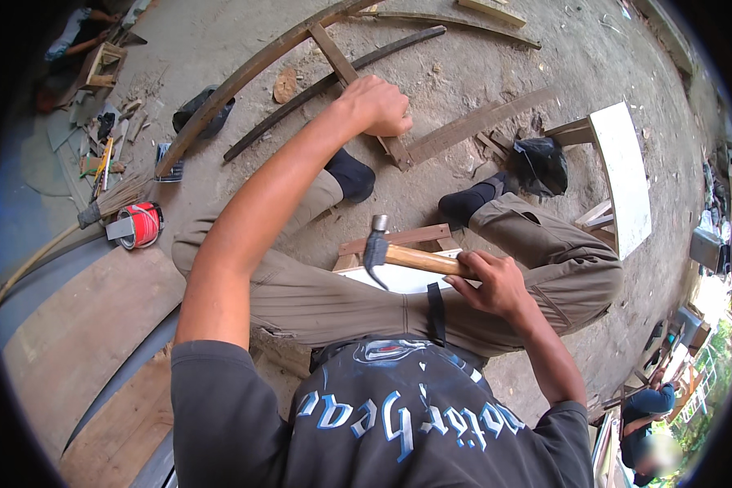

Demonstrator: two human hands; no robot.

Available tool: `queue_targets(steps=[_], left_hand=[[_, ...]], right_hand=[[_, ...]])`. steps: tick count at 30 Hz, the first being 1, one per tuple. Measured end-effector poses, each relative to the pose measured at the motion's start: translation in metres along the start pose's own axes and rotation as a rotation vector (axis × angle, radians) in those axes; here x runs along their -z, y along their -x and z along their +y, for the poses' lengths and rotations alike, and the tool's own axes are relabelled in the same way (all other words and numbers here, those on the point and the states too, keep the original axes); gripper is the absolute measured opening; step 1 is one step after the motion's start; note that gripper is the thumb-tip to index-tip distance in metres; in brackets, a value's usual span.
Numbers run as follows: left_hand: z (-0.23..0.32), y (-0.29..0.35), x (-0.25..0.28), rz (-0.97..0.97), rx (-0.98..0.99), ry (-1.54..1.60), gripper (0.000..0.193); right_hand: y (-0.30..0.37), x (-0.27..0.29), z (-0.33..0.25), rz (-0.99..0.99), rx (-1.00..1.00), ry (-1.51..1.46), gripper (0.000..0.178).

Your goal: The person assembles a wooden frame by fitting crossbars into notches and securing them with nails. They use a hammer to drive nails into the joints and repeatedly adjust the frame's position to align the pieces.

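Note:
My right hand [496, 283] is wrapped round the wooden handle of a claw hammer [415, 258]. Its dark metal head points left, above my lap. My left hand [376, 106] reaches far forward, its fingers closed round a brown wooden crosspiece [332, 54]. At its far end this piece meets a long board [244, 91], which the lens bends. Near the crosspiece's near end another brown board [480, 126] runs off to the right. Between my legs sits a white-topped wooden piece [398, 281] with a brown rail [394, 240], partly hidden by the hammer and my trousers.
Loose dark wood [333, 81] lies on the dirt ground. A black plastic bag [540, 167] and a white panel [624, 175] stand right of my feet. At left are a red reel [141, 225], a broom [110, 203] and plywood [98, 305]. Two people work farther off.

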State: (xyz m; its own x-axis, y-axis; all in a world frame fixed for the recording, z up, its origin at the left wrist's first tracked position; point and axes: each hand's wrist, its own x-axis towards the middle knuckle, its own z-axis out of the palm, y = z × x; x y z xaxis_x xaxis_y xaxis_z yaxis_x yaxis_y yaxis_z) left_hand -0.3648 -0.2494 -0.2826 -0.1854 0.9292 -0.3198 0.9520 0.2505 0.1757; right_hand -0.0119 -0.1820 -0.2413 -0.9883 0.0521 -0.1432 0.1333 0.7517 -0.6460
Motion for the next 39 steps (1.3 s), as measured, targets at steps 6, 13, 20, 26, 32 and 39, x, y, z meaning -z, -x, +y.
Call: queue_targets(steps=[6, 13, 20, 26, 32, 39], left_hand=[[0.003, -0.003, 0.006, -0.097, 0.052, -0.048, 0.044], [0.008, -0.002, 0.022, -0.098, 0.047, -0.084, 0.046], [0.009, -0.003, 0.010, -0.084, 0.038, -0.075, 0.046], [0.005, -0.007, 0.005, -0.010, 0.058, -0.025, 0.048], [0.002, -0.001, -0.003, 0.011, 0.013, -0.068, 0.049], [0.003, 0.000, 0.000, -0.004, 0.074, -0.060, 0.049]], right_hand=[[-0.031, 0.010, 0.007, 0.132, 0.048, 0.041, 0.027], [-0.025, 0.010, -0.012, -0.031, 0.148, 0.135, 0.030], [-0.024, 0.011, -0.008, 0.050, 0.023, 0.070, 0.026], [-0.025, 0.012, -0.004, 0.149, -0.113, 0.127, 0.026], [-0.028, 0.009, 0.009, 0.252, -0.268, -0.014, 0.026], [-0.018, 0.009, -0.002, 0.415, -0.193, -0.098, 0.028]])
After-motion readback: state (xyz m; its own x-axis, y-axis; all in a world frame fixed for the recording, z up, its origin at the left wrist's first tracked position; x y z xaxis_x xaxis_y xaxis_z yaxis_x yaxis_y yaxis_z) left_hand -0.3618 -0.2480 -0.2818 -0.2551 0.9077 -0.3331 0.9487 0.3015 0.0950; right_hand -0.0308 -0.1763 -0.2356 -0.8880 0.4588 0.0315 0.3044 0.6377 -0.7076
